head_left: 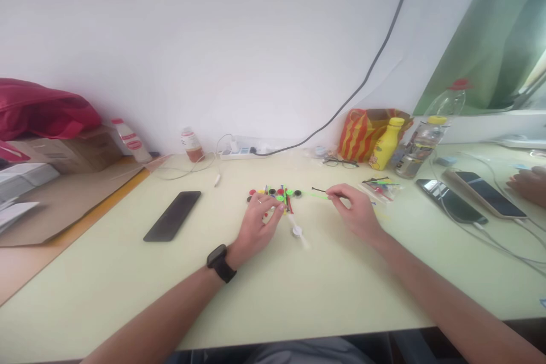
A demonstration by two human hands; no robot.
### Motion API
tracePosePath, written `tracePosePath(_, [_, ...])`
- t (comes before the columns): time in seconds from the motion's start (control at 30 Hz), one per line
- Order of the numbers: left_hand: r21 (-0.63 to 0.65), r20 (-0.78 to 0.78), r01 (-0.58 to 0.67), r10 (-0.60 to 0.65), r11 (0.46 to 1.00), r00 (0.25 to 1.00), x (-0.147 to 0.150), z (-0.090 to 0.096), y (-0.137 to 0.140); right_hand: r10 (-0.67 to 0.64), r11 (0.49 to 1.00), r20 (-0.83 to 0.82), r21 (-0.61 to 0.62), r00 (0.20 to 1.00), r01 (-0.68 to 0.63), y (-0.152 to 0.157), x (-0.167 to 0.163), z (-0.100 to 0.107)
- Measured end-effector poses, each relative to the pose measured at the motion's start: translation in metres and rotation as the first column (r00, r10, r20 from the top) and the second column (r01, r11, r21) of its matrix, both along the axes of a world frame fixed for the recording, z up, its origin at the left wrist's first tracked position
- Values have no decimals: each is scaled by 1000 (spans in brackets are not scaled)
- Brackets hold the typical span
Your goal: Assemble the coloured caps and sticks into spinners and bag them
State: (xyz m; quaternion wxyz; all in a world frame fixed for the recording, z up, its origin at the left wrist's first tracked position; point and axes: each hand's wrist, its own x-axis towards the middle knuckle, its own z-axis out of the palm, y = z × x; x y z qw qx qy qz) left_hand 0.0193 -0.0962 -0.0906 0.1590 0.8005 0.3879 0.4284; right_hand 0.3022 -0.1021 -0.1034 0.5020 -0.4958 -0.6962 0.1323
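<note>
My left hand (258, 220), with a black watch on its wrist, is closed at the fingertips over a cluster of small plastic pieces. Its fingers cover part of the cluster, so what they pinch is unclear. Around them lie round pieces, including a black disc (297, 193) and a red disc (252, 192), and thin coloured sticks. Just below is a blurred white strip with a round piece (297, 232). My right hand (353, 209) pinches a thin black stick (319, 189) pointing left. A bright green stick (314, 194) runs beside it towards the same fingertips.
A clear bag of sticks (381, 189) lies right of my right hand. A dark phone (173, 216) is at left; two phones (488, 193) with cables lie at right. Glasses (341, 163), a yellow bottle (386, 145) and a power strip (239, 153) stand behind. Another person's hand (529, 186) is far right.
</note>
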Motion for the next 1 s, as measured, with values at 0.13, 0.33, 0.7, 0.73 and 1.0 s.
tracePosePath(0.13, [-10, -10, -11, 11, 1000, 1000, 1, 1, -1, 36, 999, 33, -41, 999, -35, 1, -3, -3])
tracePosePath(0.33, [6, -19, -6, 6, 1000, 1000, 0, -1, 2, 135, 986, 52, -102, 989, -129, 9, -12, -15])
tracePosePath(0.7, [-15, -17, -4, 3, 1000, 1000, 0, -1, 1, 230, 968, 163, -139, 960, -208, 9, -16, -24])
tracePosePath(0.73, [-15, -17, -3, 3, 1000, 1000, 0, -1, 1, 233, 967, 171, -144, 957, -209, 9, -16, -24])
tracePosePath(1.0, [-16, -29, -15, 14, 1000, 999, 0, -1, 2, 235, 968, 229, -139, 945, -207, 11, -15, -25])
